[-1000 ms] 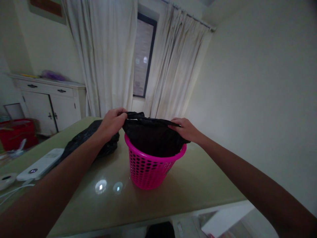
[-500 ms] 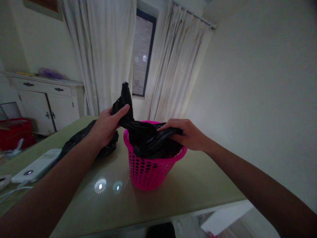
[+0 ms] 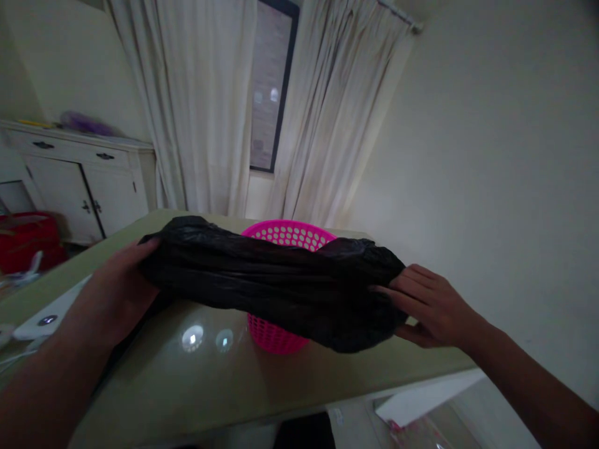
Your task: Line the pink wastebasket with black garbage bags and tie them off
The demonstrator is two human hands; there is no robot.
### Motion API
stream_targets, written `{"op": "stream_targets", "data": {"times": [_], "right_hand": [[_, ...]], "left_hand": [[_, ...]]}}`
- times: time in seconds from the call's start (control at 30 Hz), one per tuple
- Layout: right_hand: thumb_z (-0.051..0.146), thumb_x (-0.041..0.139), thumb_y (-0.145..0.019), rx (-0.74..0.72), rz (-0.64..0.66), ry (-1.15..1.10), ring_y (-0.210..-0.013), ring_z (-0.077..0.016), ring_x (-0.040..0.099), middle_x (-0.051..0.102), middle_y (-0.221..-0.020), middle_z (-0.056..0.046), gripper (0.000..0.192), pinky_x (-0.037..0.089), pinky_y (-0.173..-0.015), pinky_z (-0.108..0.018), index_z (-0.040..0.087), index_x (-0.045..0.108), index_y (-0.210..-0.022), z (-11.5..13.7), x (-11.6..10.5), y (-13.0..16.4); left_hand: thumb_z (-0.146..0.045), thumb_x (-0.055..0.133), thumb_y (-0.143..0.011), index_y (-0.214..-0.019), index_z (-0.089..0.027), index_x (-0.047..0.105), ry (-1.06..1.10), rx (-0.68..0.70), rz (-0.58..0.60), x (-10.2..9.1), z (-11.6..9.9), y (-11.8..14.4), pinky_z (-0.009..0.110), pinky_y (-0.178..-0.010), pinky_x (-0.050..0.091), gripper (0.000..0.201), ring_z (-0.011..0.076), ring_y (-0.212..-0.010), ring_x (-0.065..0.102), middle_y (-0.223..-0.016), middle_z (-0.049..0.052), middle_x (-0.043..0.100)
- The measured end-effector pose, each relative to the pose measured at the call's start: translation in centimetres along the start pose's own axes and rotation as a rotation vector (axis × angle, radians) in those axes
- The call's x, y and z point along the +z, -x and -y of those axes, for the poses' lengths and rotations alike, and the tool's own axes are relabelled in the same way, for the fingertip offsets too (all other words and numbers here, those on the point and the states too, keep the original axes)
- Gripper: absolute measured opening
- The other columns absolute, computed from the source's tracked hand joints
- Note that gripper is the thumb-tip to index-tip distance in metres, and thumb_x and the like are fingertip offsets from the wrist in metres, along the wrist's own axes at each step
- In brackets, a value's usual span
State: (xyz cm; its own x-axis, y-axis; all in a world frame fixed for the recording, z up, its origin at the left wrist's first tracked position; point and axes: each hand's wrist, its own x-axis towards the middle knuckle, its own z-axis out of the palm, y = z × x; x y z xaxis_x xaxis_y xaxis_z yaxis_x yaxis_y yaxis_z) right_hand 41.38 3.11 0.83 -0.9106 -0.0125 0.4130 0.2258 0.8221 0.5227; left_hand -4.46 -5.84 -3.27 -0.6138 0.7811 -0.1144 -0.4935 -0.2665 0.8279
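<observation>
Two hands hold one black plastic bag stretched sideways in the air, just above and in front of the pink perforated basket that stands on the glossy green table. The left hand has its fingers curled shut around the bag's left end; the right hand lies flatter, fingers extended along the right end with the film pinched under them, though the thumb is hidden, so how firm that hold is I cannot tell. The bag hangs as a thick, rumpled roll, sagging in the middle and covering the basket's near rim. To handle it well from here, I would judge both ends want an even pull, so the film stays taut without tearing, and the right hand could do with a fuller grasp. Keeping the roll clear of the rim should also stop the light basket tipping. A white flat device lies at the left of the table, near the left forearm.
</observation>
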Motion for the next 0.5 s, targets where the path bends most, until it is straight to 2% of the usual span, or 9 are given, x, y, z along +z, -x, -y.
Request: {"op": "stream_targets", "data": {"times": [0.07, 0.13, 0.17, 0.23, 0.3, 0.37, 0.43, 0.5], "right_hand": [[0.062, 0.056, -0.107, -0.005, 0.061, 0.013, -0.092, -0.0265, 0.068, 0.075, -0.103, -0.014, 0.060, 0.054, -0.085, -0.042, 0.012, 0.068, -0.139, -0.4, 0.7, 1.7], [0.077, 0.042, -0.106, 0.041, 0.047, -0.043, -0.103, -0.0298, 0.071, 0.075, -0.114, -0.017, 0.078, 0.056, -0.091, -0.046, 0.012, 0.067, -0.141, -0.6, 1.4, 3.0], [0.079, 0.033, -0.107, 0.106, 0.012, -0.086, -0.108, -0.0307, 0.071, 0.074, -0.119, -0.018, 0.082, 0.056, -0.093, -0.047, 0.013, 0.068, -0.140, -0.6, 1.7, 3.3], [0.072, 0.029, -0.112, 0.334, -0.089, -0.158, -0.114, -0.0298, 0.071, 0.073, -0.125, -0.016, 0.072, 0.058, -0.096, -0.047, 0.019, 0.074, -0.130, -0.3, 2.3, 3.2], [0.062, 0.045, -0.112, 0.619, -0.165, -0.191, -0.119, -0.0293, 0.070, 0.072, -0.127, -0.013, 0.050, 0.058, -0.101, -0.050, 0.024, 0.079, -0.113, 0.2, 2.8, 2.3], [0.058, 0.068, -0.103, 0.873, -0.206, -0.265, -0.123, -0.0308, 0.070, 0.072, -0.130, -0.012, 0.034, 0.058, -0.106, -0.053, 0.026, 0.079, -0.102, 0.4, 3.6, 0.9], [0.062, 0.080, -0.091, 1.074, -0.226, -0.492, -0.124, -0.0327, 0.071, 0.072, -0.133, -0.013, 0.040, 0.062, -0.104, -0.054, 0.026, 0.076, -0.106, 0.2, 4.6, -0.2], [0.060, 0.083, -0.085, 1.194, -0.202, -0.800, -0.120, -0.0312, 0.075, 0.076, -0.130, -0.014, 0.049, 0.065, -0.101, -0.052, 0.025, 0.071, -0.119, -0.3, 5.7, -0.8]], "left_hand": [[0.002, 0.057, -0.087, -0.091, -0.017, 0.077, -0.055, -0.032, 0.014, -1.0, 0.8, -0.7, 0.019, -0.053, 0.063, 0.028, 0.0138, -0.061, 0.075, -0.081, 0.000, 0.081], [0.004, 0.061, -0.078, -0.092, -0.017, 0.077, -0.078, -0.098, 0.052, -1.6, 1.5, -1.1, 0.021, -0.054, 0.065, 0.030, 0.0157, -0.065, 0.077, -0.084, 0.002, 0.081], [0.003, 0.062, -0.075, -0.093, -0.017, 0.077, -0.076, -0.129, 0.074, -1.8, 1.8, -1.1, 0.023, -0.056, 0.066, 0.031, 0.0166, -0.067, 0.077, -0.086, 0.003, 0.081], [-0.002, 0.067, -0.071, -0.100, -0.018, 0.079, -0.067, -0.171, 0.122, -1.9, 2.3, -0.9, 0.026, -0.059, 0.067, 0.035, 0.0184, -0.070, 0.077, -0.093, 0.005, 0.083], [-0.014, 0.075, -0.071, -0.106, -0.021, 0.081, -0.091, -0.151, 0.185, -1.9, 2.9, -0.7, 0.028, -0.060, 0.067, 0.037, 0.0198, -0.073, 0.076, -0.098, 0.005, 0.083], [-0.026, 0.086, -0.071, -0.110, -0.025, 0.081, -0.226, -0.052, 0.300, -2.1, 3.5, -0.8, 0.026, -0.065, 0.066, 0.040, 0.0201, -0.079, 0.076, -0.101, 0.003, 0.083], [-0.036, 0.096, -0.069, -0.113, -0.026, 0.081, -0.454, 0.086, 0.439, -2.1, 4.2, -1.0, 0.023, -0.071, 0.064, 0.048, 0.0203, -0.085, 0.076, -0.098, 0.001, 0.082], [-0.044, 0.098, -0.069, -0.113, -0.024, 0.080, -0.594, 0.138, 0.504, -2.0, 4.7, -1.3, 0.025, -0.076, 0.064, 0.051, 0.0226, -0.090, 0.076, -0.096, 0.001, 0.082]]}}
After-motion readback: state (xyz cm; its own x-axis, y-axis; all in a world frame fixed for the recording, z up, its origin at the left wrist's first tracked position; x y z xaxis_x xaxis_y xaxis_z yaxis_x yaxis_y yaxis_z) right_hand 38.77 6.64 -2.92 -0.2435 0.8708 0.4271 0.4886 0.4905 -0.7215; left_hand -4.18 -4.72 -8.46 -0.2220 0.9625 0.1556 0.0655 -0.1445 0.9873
